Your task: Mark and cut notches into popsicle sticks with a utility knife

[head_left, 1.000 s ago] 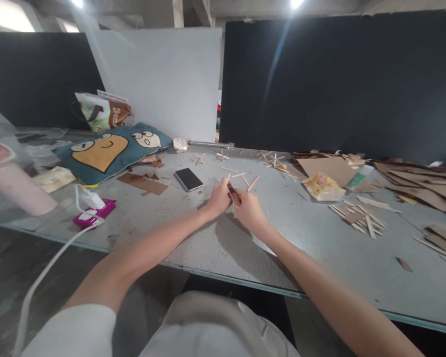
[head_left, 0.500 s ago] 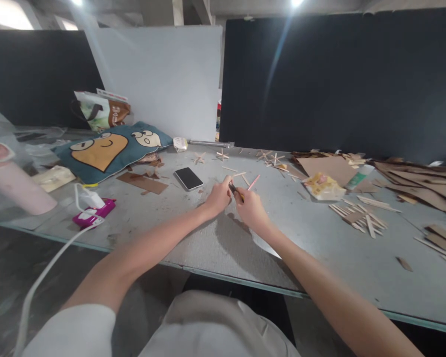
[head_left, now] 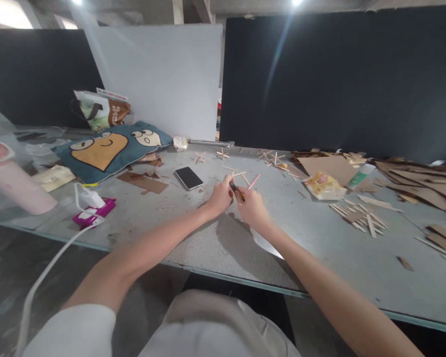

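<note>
Over the middle of the grey table (head_left: 193, 238), my two hands are close together. My right hand (head_left: 253, 204) is closed round a dark and yellow utility knife (head_left: 233, 187), its front end pointing at my left fingers. My left hand (head_left: 222, 194) is closed in a pinch; a thin wooden stick (head_left: 232, 175) pokes out above its fingertips, the rest hidden by the fingers. Just beyond lie loose wooden sticks (head_left: 240, 173) and a pink-and-white pencil-like stick (head_left: 254, 182). Several star shapes of crossed sticks (head_left: 222, 154) rest farther back.
A phone (head_left: 188, 178) lies left of my hands. Farther left are a cushion (head_left: 134, 148), a purple power strip (head_left: 94, 212) with a white cable and a pink bottle (head_left: 18, 183). To the right are piled sticks (head_left: 371, 224), a glue tube (head_left: 360, 176) and cardboard (head_left: 412, 183).
Both hands stay in nearly the same place, the knife's front end still against the left fingertips. They have shifted only very slightly; nothing else has moved.
</note>
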Available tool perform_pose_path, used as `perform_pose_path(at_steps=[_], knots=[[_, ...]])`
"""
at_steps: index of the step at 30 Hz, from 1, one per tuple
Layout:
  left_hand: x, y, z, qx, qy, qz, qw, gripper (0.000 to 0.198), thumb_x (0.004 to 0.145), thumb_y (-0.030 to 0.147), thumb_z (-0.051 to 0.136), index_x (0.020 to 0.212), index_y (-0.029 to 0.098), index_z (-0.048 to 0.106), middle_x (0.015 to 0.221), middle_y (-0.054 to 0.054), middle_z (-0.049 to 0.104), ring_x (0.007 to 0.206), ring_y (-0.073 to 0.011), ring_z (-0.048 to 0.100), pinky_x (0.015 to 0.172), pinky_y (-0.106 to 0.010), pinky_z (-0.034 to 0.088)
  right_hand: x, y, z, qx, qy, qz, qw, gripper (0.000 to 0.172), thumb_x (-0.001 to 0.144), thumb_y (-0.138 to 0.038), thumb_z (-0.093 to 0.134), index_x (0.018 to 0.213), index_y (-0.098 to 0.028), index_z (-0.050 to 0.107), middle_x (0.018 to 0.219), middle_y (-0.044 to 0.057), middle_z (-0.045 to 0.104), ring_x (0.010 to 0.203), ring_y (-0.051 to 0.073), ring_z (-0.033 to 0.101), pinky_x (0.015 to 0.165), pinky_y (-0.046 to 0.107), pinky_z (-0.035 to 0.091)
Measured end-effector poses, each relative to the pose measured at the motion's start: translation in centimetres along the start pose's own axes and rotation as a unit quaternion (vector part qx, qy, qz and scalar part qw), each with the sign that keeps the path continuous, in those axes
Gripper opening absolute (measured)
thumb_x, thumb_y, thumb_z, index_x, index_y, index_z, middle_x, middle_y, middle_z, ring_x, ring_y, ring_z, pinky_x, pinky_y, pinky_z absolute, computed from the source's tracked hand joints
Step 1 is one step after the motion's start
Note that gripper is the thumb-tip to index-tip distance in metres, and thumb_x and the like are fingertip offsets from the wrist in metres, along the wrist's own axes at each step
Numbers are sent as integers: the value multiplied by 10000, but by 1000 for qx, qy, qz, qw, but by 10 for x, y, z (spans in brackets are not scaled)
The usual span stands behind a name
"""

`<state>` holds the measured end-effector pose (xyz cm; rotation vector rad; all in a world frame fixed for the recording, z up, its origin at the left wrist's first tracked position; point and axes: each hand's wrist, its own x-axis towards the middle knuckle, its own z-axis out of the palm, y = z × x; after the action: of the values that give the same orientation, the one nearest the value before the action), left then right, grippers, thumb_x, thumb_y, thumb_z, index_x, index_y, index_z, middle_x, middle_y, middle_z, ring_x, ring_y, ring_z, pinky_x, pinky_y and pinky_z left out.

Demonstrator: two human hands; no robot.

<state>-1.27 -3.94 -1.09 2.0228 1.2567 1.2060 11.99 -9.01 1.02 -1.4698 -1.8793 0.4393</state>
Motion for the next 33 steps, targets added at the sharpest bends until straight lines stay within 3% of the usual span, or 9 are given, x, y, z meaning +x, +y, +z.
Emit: perform_pose_path(at_steps=[5,10,14,23,33], knots=[[4,2,1,-26,-5,-10,1000,385,750,-24,507,1061,195,568,598,80,555,587,-131,573,579,-238,377,4,-2,-16,26,-40,33,998,304,968,-230,421,868,-172,702,622,28,601,500,148,516,529,251,319],[8,2,6,-152,-27,-31,987,332,915,84,482,1228,193,508,614,74,576,472,-104,553,480,-209,402,3,-6,-32,30,-35,18,999,291,918,-217,443,914,-166,730,608,19,618,459,125,491,511,242,334],[9,-3,11,-253,-24,-29,967,197,989,248,538,1173,219,474,596,87,571,428,-100,563,445,-193,426,-2,-11,-40,67,-45,5,997,325,884,-196,445,1016,-162,740,697,29,693,456,107,512,516,228,361],[6,-1,13,-323,-9,31,946,315,987,482,599,1095,228,447,565,94,553,409,-103,545,434,-207,416,-12,-25,-51,129,-65,17,989,442,883,-205,455,1246,-132,696,773,46,741,386,90,517,480,239,400],[3,6,12,-310,45,19,949,168,1006,287,557,1097,233,426,624,89,569,455,-89,540,459,-199,400,-11,-17,-48,236,-82,11,968,455,886,-277,479,1261,-122,685,797,51,723,314,80,503,345,226,347]])
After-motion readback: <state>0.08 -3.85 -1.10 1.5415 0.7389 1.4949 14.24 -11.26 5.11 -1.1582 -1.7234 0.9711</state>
